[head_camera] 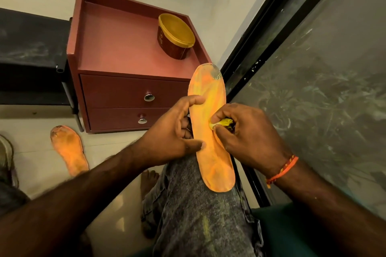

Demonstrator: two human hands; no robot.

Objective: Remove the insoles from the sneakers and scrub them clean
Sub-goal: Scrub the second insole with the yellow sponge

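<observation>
A long orange foam insole [211,131] is propped on a knee in grey denim [196,204], gripped along its left edge by the left hand [173,131]. A crumpled yellow cloth [222,122] is pinched in the right hand [244,131] and pressed against the insole's right edge. A second, dirtier orange insole [70,150] lies on the floor [31,152], left of the knee.

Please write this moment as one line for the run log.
left hand: holds insole on knee | right hand: rubs it with yellow cloth | second insole: on floor
</observation>
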